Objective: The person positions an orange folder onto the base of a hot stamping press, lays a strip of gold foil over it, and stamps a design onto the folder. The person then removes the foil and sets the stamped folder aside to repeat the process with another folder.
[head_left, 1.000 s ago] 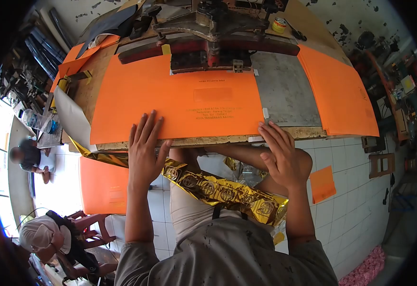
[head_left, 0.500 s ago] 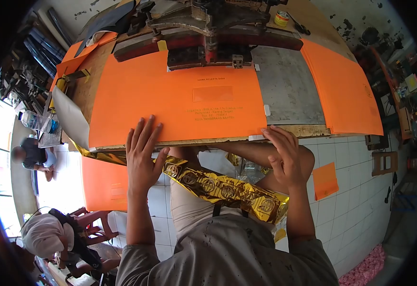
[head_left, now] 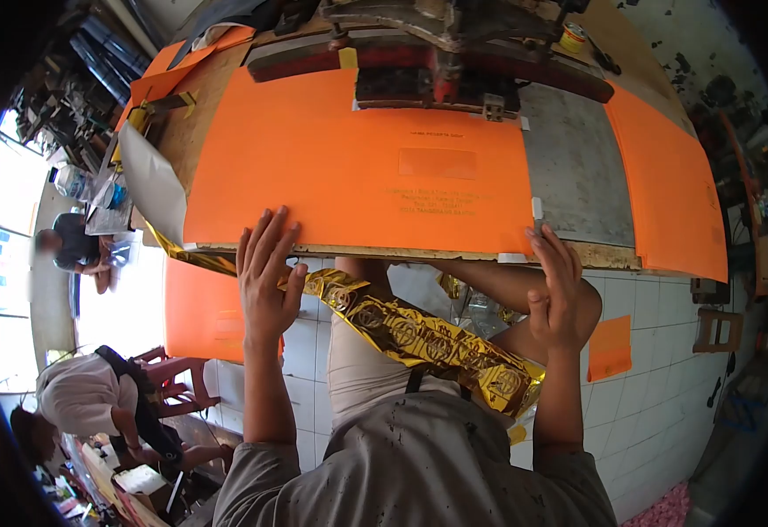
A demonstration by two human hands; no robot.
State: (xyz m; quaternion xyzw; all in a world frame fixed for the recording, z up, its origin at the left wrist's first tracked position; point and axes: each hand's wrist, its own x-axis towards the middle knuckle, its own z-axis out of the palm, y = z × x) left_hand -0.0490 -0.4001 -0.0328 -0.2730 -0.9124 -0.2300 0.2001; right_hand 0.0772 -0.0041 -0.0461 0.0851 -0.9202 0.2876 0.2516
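Note:
A large orange sheet (head_left: 314, 167) with printed lettering and a rectangular window-like panel lies on the press bed, its back edge beneath the dark press head (head_left: 437, 93). My left hand (head_left: 268, 277) rests its outstretched fingers on the sheet's front edge. At the front right corner, my right hand (head_left: 557, 294) touches the sheet and bed edge with fingertips, thumb held apart. Neither hand grips anything. A crumpled gold foil strip (head_left: 419, 338) with circular cut-out marks hangs across my lap, passing below the bed edge.
A stack of orange sheets (head_left: 670, 189) lies on the right of the table, beside the grey metal plate (head_left: 573, 167). A small yellow can (head_left: 572, 37) stands at the back. Orange sheets (head_left: 195, 307) lie lower left. Another person (head_left: 94, 391) bends over at left.
The whole view has shifted, so the press and sheet appear farther right and slightly higher. Both hands stay at the sheet's front edge.

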